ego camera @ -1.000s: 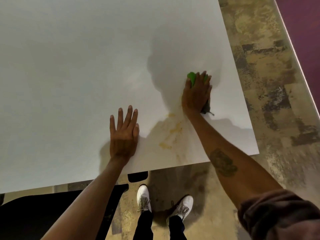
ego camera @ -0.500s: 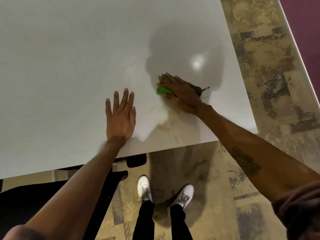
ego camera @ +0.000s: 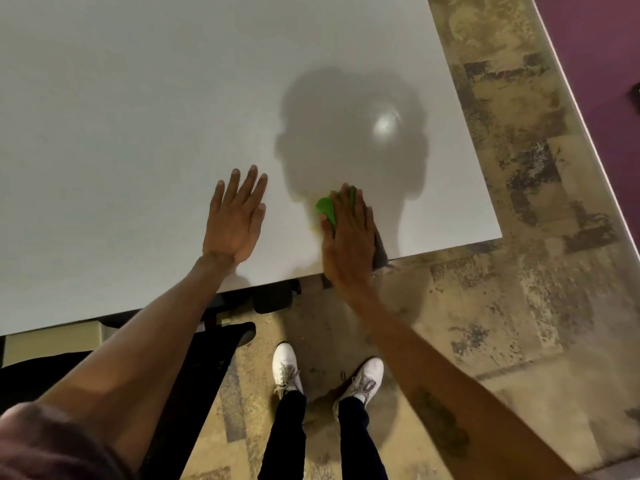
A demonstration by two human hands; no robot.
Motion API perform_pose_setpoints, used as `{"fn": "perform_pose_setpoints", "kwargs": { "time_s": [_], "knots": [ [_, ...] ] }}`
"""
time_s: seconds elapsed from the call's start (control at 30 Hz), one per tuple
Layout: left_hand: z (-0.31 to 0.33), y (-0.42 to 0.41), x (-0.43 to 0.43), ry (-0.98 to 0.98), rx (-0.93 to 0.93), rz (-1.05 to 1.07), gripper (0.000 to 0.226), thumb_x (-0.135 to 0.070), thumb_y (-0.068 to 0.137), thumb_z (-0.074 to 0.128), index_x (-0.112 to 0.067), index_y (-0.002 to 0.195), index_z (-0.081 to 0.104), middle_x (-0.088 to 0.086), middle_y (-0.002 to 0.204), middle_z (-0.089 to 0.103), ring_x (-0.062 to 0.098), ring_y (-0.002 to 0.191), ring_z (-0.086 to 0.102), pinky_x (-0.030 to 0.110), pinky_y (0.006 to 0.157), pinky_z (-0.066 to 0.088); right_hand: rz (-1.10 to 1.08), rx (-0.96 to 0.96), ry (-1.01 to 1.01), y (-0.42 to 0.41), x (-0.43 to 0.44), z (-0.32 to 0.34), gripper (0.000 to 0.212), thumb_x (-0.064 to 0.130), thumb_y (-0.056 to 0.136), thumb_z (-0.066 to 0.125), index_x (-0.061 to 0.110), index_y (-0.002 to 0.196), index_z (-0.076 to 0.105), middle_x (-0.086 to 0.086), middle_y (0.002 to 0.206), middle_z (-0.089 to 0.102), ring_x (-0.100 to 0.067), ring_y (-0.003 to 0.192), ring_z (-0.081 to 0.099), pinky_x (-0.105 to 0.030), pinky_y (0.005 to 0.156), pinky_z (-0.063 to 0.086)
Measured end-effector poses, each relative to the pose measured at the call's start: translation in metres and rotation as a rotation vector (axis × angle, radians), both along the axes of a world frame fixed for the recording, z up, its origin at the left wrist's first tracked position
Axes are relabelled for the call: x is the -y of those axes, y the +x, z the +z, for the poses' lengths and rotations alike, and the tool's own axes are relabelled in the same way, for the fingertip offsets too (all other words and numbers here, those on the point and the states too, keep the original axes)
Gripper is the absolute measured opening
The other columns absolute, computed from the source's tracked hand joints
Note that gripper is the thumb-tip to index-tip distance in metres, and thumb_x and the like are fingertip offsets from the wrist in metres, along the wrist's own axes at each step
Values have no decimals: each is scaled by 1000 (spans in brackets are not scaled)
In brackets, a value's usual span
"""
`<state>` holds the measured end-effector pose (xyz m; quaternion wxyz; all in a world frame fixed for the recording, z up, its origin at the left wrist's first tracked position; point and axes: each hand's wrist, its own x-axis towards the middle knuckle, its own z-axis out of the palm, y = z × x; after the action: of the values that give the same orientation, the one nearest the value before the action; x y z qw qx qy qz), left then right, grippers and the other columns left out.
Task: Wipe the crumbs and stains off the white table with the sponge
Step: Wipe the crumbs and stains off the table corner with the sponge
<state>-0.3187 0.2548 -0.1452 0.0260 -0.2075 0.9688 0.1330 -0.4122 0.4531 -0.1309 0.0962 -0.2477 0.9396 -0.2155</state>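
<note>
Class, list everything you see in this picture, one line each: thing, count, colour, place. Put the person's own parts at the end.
table: one, white, fills the upper left, near edge by the person
sponge: one, green, with a dark part showing at the hand's right side, near the table's front edge, under the right hand
stain: one faint yellowish trace, just left of the sponge
chair: one, black, partly under the table at lower left
floor: patchy tan and grey, right and bottom
wall: purple, top right corner
shoes: two, white, on the floor
trousers: dark, bottom centre
left hand: flat on the table, fingers spread
right hand: pressing flat on the sponge
</note>
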Motion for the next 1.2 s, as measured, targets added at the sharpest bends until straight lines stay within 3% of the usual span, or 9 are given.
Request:
{"fn": "perform_pose_setpoints", "kwargs": {
  "time_s": [0.2, 0.33, 0.47, 0.63, 0.9, 1.2],
  "knots": [
    [-1, 12, 0, -58, 12, -25, 54, -33, 110, 15, -21, 163, 14, -1, 171, 12, 24, 159, 3, 51, 128, 7, -611, 25, -86, 24, 70, 3, 53, 34, 104, 34, 13, 152, 34, -6, 164, 21, -25, 154, 13, -43, 125, 7],
    [0, 13, 1, -86, 64, 203, 59, -44, 109, 15, -22, 163, 10, 1, 172, 7, 30, 159, 0, 57, 127, 0, -699, 8, -82, 1, 101, 2, 54, 34, 105, 29, 13, 154, 29, -6, 166, 15, -25, 154, 7, -47, 125, 5],
    [-1, 11, 2, -66, 77, 200, 62, -48, 107, 12, -22, 163, 7, 1, 172, 5, 31, 159, -2, 61, 125, 2, -654, -2, -112, -32, 122, 1, 52, 34, 105, 30, 14, 153, 32, -6, 165, 18, -25, 154, 9, -46, 125, 4],
    [0, 10, 3, -50, 62, 198, 60, -43, 108, 12, -19, 163, 11, 1, 172, 8, 31, 159, 0, 61, 125, 2, -236, -8, -147, -64, 125, -1, 47, 31, 102, 40, 17, 147, 45, -5, 161, 31, -25, 152, 18, -44, 125, 9],
    [-2, 12, 1, -56, 14, 206, 55, -35, 110, 15, -20, 163, 16, -1, 171, 13, 30, 159, 4, 60, 126, 4, 574, 128, -102, -76, 76, 4, 49, 37, 102, 42, 25, 149, 40, 6, 161, 31, -12, 153, 14, -35, 125, 6],
    [0, 14, -2, -37, -11, 223, 55, -37, 109, 14, -21, 162, 19, -2, 171, 15, 29, 159, 7, 57, 127, 4, 964, 72, -19, -29, 15, 7, 45, 36, 104, 39, 24, 148, 43, 6, 158, 37, -12, 153, 14, -34, 124, 6]
  ]
}}
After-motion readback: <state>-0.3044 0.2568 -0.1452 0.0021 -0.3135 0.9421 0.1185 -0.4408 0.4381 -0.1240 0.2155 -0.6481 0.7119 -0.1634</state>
